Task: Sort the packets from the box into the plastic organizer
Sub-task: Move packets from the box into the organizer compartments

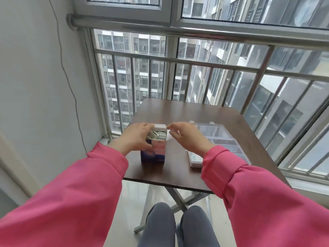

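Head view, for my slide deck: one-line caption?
Both hands open the packet-filled box beside the plastic organizer.

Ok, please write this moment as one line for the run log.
box open, packets inside | left hand holds box | right hand on flap | organizer lid shut

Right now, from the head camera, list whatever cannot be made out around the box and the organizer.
- Packets in the box: only the tops show; count and print unreadable, walls and left hand cover the rest.
- Plastic organizer: near end hidden by right hand and pink sleeve.
- Box label: too small to read.
- Flat white item beside the organizer: partly under the sleeve, unidentifiable.
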Tool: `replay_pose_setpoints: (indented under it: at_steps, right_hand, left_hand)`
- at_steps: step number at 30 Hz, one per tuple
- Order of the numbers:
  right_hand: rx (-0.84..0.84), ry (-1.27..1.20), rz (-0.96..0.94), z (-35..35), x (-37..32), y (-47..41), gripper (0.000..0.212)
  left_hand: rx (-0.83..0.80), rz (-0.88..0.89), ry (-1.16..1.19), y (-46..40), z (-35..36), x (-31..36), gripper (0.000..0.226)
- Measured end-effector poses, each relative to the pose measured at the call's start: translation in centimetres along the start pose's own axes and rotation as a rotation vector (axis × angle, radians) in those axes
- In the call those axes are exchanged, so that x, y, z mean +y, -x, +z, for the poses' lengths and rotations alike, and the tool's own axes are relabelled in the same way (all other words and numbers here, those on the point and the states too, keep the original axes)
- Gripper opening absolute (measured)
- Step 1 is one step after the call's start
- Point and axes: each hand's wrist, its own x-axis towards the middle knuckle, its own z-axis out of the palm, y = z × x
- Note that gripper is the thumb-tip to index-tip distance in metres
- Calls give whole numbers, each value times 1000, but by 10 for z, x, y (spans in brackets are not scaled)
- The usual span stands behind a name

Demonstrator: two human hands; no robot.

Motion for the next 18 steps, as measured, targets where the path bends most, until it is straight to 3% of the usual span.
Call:
replay_pose_setpoints:
  at_steps: [5, 12, 18]
  right_hand:
    - [2, 19, 44, 13, -1, -14, 18]
    - [36, 98, 113, 21, -10, -32, 12]
    - [-36, 158, 204, 24, -19, -41, 11]
  left_hand:
    - [64, 9, 203, -3, 13, -6, 84]
    - [97, 9, 235, -6, 14, -5, 76]
    - [114, 4, 287, -3, 13, -5, 75]
